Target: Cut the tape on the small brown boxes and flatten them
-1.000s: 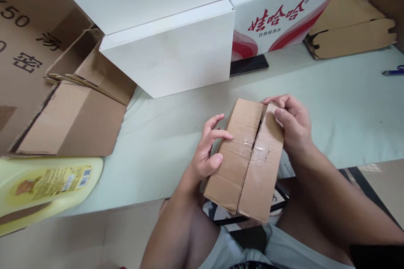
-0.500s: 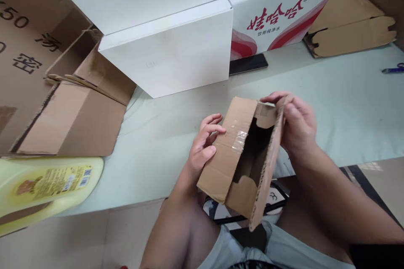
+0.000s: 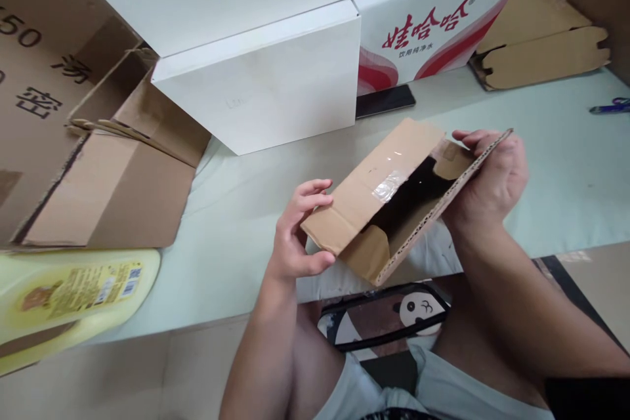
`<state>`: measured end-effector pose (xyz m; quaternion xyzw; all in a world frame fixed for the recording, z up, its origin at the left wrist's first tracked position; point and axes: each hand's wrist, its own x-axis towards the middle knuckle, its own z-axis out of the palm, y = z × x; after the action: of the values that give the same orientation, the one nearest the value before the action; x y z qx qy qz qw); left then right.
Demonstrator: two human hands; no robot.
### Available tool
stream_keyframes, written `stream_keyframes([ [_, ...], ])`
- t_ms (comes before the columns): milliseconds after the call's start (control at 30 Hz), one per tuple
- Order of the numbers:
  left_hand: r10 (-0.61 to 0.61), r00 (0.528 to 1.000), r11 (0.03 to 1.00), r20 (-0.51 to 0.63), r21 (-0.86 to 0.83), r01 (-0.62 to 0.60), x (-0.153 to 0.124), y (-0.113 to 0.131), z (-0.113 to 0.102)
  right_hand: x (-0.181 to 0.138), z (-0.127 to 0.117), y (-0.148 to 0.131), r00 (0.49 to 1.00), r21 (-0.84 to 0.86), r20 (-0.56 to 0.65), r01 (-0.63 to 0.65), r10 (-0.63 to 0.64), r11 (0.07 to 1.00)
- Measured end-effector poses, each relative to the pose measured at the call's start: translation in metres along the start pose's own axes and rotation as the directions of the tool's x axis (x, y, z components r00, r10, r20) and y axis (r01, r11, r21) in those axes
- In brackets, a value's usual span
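A small brown cardboard box [image 3: 364,207] is held tilted in the air above the near edge of the table. Its top stands partly open, showing a dark inside and folded end tabs, and a strip of clear tape shines on the left flap. My right hand [image 3: 492,184] is closed around the far right part of the box, gripping the raised right flap. At the near left corner, the fingers and thumb of my left hand [image 3: 300,230] curve around the end of the box and touch it on both sides.
White boxes [image 3: 266,92] and a red-lettered white carton [image 3: 418,39] stand at the back, with a black flat object [image 3: 386,102] before them. Brown cartons [image 3: 123,190] and a yellow jug [image 3: 83,295] are on the left. Flattened cardboard [image 3: 541,62] and a blue pen-like item [image 3: 610,108] lie right.
The box has turned clockwise, its far end swinging right and its near end rising. My right hand moved right with it; my left hand shifted from the flap's side to the near corner.
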<state>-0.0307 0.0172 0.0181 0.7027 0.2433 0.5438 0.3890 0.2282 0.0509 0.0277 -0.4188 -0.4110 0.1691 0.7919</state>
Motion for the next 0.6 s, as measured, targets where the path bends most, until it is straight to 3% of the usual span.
stream_keyframes([
  [233,0.030,0.997,0.997,0.070,0.069,-0.035,0.003,0.001,0.004,-0.003,-0.001,-0.002,0.998,0.015,0.061,0.008,-0.009,1.000],
  [333,0.025,0.999,0.997,0.042,0.073,-0.028,0.002,0.000,0.005,-0.003,-0.006,0.002,0.993,-0.044,0.114,0.012,-0.007,0.999],
  [433,-0.052,0.995,0.997,-0.082,0.053,0.056,0.001,0.000,0.008,-0.004,-0.009,0.005,0.987,-0.051,0.163,0.004,0.005,0.999],
  [500,-0.140,0.969,0.990,-0.206,0.001,0.144,0.000,0.001,0.012,-0.004,-0.010,0.005,0.979,-0.013,0.205,0.010,-0.007,1.000],
  [600,-0.290,0.858,0.957,-0.425,-0.108,0.270,0.000,0.004,0.019,-0.003,-0.013,0.003,0.960,0.034,0.281,0.005,-0.015,0.999],
])
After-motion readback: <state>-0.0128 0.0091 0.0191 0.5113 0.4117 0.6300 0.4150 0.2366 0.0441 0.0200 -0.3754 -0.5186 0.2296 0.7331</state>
